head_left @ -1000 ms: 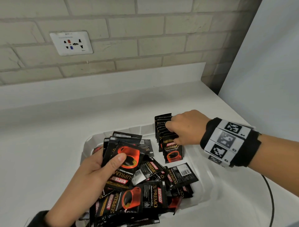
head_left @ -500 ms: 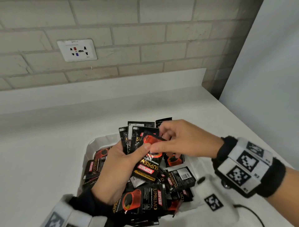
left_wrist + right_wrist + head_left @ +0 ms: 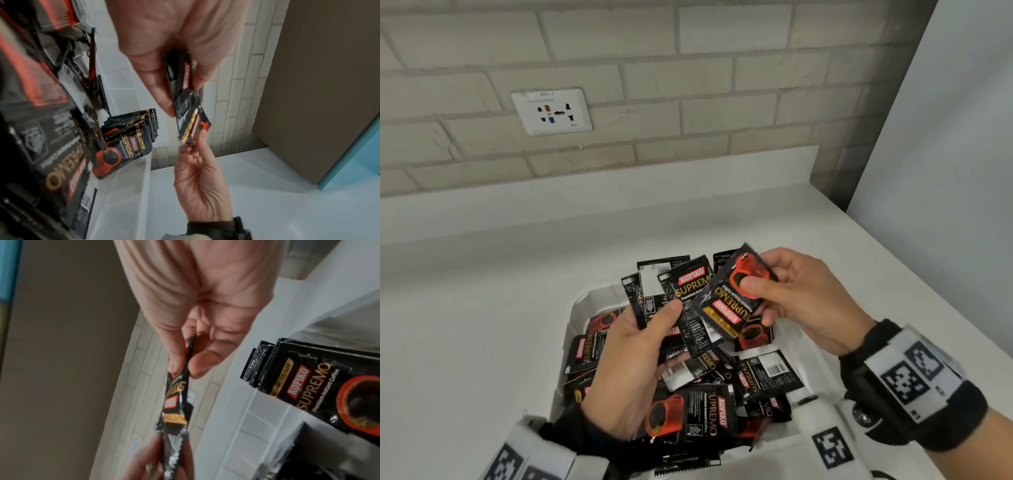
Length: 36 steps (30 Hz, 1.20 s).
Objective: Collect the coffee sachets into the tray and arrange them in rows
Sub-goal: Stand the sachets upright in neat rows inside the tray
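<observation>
A white tray (image 3: 580, 305) on the counter holds a loose heap of black and red coffee sachets (image 3: 709, 407). Above the heap my left hand (image 3: 654, 322) grips a fanned bunch of sachets (image 3: 671, 284) between thumb and fingers. My right hand (image 3: 756, 291) pinches a single sachet (image 3: 729, 301) by its upper end and holds it tilted just right of the bunch. The left wrist view shows a neat upright row of sachets (image 3: 133, 128) standing at the tray's far end. The right wrist view shows the pinched sachet (image 3: 176, 397) edge-on.
The tray sits on a white counter (image 3: 465, 325) against a brick wall with a socket plate (image 3: 553, 111). A pale panel (image 3: 945, 154) closes off the right side. The counter's right edge runs diagonally behind my right wrist.
My right hand left the standing row and came to the left hand's bunch, then drew one sachet out to the right. The left hand rose with its bunch.
</observation>
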Available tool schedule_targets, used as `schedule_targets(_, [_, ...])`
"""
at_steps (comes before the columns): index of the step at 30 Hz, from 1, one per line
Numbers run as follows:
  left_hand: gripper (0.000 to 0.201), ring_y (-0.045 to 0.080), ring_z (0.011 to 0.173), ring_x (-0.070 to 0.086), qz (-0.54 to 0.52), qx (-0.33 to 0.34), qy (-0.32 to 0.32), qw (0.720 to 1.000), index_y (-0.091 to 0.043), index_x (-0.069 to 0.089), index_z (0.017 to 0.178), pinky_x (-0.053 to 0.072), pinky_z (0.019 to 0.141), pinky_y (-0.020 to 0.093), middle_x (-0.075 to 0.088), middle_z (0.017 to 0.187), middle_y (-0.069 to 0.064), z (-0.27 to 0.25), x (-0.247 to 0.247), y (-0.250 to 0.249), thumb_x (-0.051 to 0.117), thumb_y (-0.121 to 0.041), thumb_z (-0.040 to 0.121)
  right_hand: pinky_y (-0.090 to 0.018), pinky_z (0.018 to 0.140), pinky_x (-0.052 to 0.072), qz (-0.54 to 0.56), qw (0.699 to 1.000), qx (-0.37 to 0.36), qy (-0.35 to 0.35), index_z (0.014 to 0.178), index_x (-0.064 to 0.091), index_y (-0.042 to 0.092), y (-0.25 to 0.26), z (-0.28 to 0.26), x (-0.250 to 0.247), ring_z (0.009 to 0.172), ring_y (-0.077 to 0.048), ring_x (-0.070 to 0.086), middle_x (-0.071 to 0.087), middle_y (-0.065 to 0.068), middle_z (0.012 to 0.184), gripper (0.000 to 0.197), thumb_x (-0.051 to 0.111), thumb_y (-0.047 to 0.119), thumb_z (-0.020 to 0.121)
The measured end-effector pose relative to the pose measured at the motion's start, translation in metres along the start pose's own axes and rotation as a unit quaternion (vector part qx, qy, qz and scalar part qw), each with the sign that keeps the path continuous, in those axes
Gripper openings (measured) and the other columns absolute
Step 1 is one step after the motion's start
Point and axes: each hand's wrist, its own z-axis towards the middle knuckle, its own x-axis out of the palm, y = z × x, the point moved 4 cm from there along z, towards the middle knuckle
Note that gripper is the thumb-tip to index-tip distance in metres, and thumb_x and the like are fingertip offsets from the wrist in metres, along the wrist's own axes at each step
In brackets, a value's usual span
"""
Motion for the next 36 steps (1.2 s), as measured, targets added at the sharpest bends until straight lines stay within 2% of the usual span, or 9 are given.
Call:
schedule_targets(9, [0.010,0.008,0.055,0.068,0.013,0.036,-0.009,0.999,-0.015,0.063,0.085,0.048,0.042,0.017,0.073,0.066,-0.001,-0.003,0.006,-0.006,0.058,-0.007,0.085,-0.017,0.041,0.046,0.026,0.999,-0.027,0.024,0.089,0.060,0.010,0.003,-0.009,-0.002,0.058,-0.008,0.062,0.068,-0.002,0.079,0.031,0.067,0.020,0.060])
schedule_targets(13, [0.006,0.009,0.057,0.069,0.012,0.034,-0.014,0.999,-0.014,0.062,0.086,0.049,0.043,0.017,0.073,0.070,0.002,-0.004,0.002,-0.005,0.058,-0.009,0.085,-0.020,0.046,0.052,0.145,0.989,-0.025,-0.027,0.088,0.053,0.008,0.005,-0.007,-0.008,0.068,-0.016,0.065,0.063,-0.009,0.089,0.023,0.064,0.003,0.069])
schedule_targets(16, [0.007,0.011,0.059,0.069,0.003,0.043,-0.017,0.999,-0.013,0.063,0.088,0.050,0.044,0.019,0.074,0.074,0.005,-0.004,0.002,-0.006,0.057,-0.011,0.085,-0.033,0.057,0.059,0.193,0.981,0.006,-0.033,0.087,0.044,0.011,0.003,-0.007,-0.007,0.072,-0.028,0.068,0.060,-0.016,0.096,0.031,0.058,-0.014,0.075])
schedule_targets(19, [0.010,0.013,0.067,0.071,0.017,0.067,-0.010,0.998,-0.015,0.066,0.084,0.052,0.054,0.023,0.074,0.077,0.004,-0.005,0.005,-0.007,0.056,-0.012,0.083,-0.040,0.068,0.059,0.082,0.996,-0.003,-0.019,0.092,0.046,0.018,0.000,-0.011,0.002,0.073,-0.025,0.069,0.062,-0.014,0.100,0.037,0.061,-0.011,0.077])
schedule_targets(21, [0.011,0.017,0.076,0.072,0.027,0.075,-0.006,0.997,-0.016,0.067,0.086,0.052,0.068,0.032,0.075,0.082,0.004,-0.007,0.006,-0.006,0.056,-0.014,0.083,-0.033,0.069,0.058,-0.045,0.998,-0.037,-0.014,0.092,0.051,0.022,-0.001,-0.014,0.010,0.070,-0.016,0.067,0.068,-0.004,0.089,0.031,0.066,-0.002,0.077])
schedule_targets(23, [0.012,0.016,0.077,0.072,0.030,0.074,-0.003,0.997,-0.016,0.066,0.090,0.055,0.067,0.033,0.075,0.084,0.003,-0.008,0.007,-0.004,0.056,-0.013,0.085,-0.030,0.071,0.057,-0.111,0.992,-0.054,-0.021,0.089,0.056,0.022,-0.003,-0.015,0.015,0.070,-0.014,0.067,0.070,-0.002,0.083,0.024,0.068,0.005,0.077])
schedule_targets(27, [0.014,0.011,0.073,0.071,0.039,0.066,0.017,0.997,-0.017,0.064,0.092,0.056,0.056,0.021,0.075,0.082,-0.001,-0.009,0.009,-0.002,0.055,-0.008,0.087,-0.026,0.074,0.057,-0.069,0.997,-0.022,0.012,0.098,0.059,0.015,-0.006,-0.014,0.017,0.077,-0.013,0.069,0.072,-0.003,0.088,0.023,0.066,0.004,0.079])
schedule_targets(31, [0.024,0.014,0.075,0.072,0.054,0.082,0.047,0.994,-0.016,0.065,0.093,0.058,0.063,0.028,0.075,0.082,0.001,-0.011,0.018,-0.002,0.066,-0.013,0.070,-0.037,0.077,0.054,-0.104,0.992,-0.027,0.059,0.099,0.062,0.027,-0.005,-0.017,0.025,0.086,-0.014,0.068,0.071,0.006,0.092,0.020,0.066,0.017,0.081])
schedule_targets(36, [0.046,0.022,0.081,0.072,0.066,0.111,0.038,0.991,-0.012,0.064,0.099,0.057,0.073,0.038,0.075,0.086,0.005,-0.012,0.016,-0.004,0.073,-0.013,0.054,-0.018,0.058,0.052,-0.115,0.990,-0.023,0.081,0.094,0.057,0.029,-0.004,-0.018,0.031,0.071,-0.003,0.067,0.069,0.011,0.077,0.018,0.065,0.018,0.082])
